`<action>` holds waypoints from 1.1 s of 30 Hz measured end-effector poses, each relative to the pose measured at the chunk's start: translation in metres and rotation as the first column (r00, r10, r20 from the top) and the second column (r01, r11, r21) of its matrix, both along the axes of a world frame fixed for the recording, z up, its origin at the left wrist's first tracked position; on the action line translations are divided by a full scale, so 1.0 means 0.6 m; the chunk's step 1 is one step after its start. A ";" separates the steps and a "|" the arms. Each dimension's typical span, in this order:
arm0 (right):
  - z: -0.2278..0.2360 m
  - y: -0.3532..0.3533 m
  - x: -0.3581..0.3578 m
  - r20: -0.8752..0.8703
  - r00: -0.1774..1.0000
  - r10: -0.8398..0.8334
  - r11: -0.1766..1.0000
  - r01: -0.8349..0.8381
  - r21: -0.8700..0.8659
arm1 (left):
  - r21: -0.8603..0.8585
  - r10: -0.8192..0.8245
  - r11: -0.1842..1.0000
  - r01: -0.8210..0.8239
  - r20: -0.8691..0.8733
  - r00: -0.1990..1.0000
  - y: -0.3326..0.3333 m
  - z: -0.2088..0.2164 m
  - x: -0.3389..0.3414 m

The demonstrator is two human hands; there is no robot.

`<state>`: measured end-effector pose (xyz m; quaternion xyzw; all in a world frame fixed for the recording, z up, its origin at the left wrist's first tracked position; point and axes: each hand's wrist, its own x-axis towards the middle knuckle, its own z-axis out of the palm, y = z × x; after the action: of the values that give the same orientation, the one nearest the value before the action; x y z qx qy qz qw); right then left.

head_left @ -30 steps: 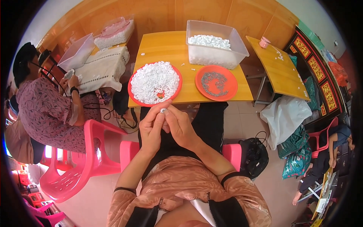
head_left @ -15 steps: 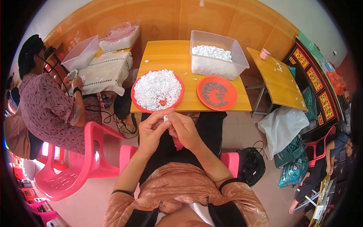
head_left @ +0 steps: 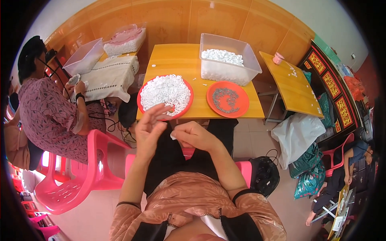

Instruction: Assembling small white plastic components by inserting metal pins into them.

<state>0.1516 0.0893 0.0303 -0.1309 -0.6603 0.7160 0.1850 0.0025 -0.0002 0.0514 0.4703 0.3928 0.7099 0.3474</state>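
Over my lap my right hand (head_left: 192,134) is closed in a pinch on a small white plastic piece (head_left: 173,136). To its left, my left hand (head_left: 150,127) is raised with its fingers apart and nothing in it. That hand is near the front rim of a red round tray (head_left: 139,105), heaped with small white plastic pieces (head_left: 165,91), some ring-shaped. Right of it lies an orange-red plate (head_left: 243,105) with many thin grey metal pieces (head_left: 219,98), like screws or nails, spread in a curve.
A clear plastic bin (head_left: 250,66) with more white pieces stands at the back of the yellow table (head_left: 173,52). At left, a person (head_left: 56,108) works beside a pink chair (head_left: 90,168). A side table (head_left: 293,90), sacks (head_left: 309,176) and a black bag (head_left: 264,175) are at right.
My hands were together, holding a small white piece between them. Now they have parted: the left has opened and moved left, while the right keeps a white piece in its fingers.
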 end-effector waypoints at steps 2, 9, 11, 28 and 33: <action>0.009 0.023 0.001 0.161 0.982 0.095 0.979 -0.121 0.162 | -0.074 0.128 0.989 -0.128 0.005 0.992 0.001 -0.003 -0.015; 0.119 0.204 0.013 -0.074 0.640 -0.765 0.633 0.768 0.095 | -0.131 0.147 0.981 -0.140 0.045 0.988 0.008 -0.009 -0.028; 0.116 0.213 0.017 -0.123 0.664 -0.738 0.644 0.747 0.166 | -0.153 0.146 0.979 -0.138 0.042 0.988 0.003 -0.014 -0.031; -0.102 0.124 0.055 0.079 0.757 -0.648 0.739 0.601 0.304 | 0.041 0.360 0.840 -0.541 -0.788 0.499 0.104 -0.137 -0.075; -0.115 0.110 0.047 0.064 0.791 -0.608 0.760 0.557 0.333 | 0.166 0.328 0.855 -0.492 -0.907 0.264 0.170 -0.153 -0.084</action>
<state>0.1800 0.1555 -0.0385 -0.3610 -0.6992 0.5012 0.3599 -0.0479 0.1016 -0.0406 0.6340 0.6763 0.3642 -0.0892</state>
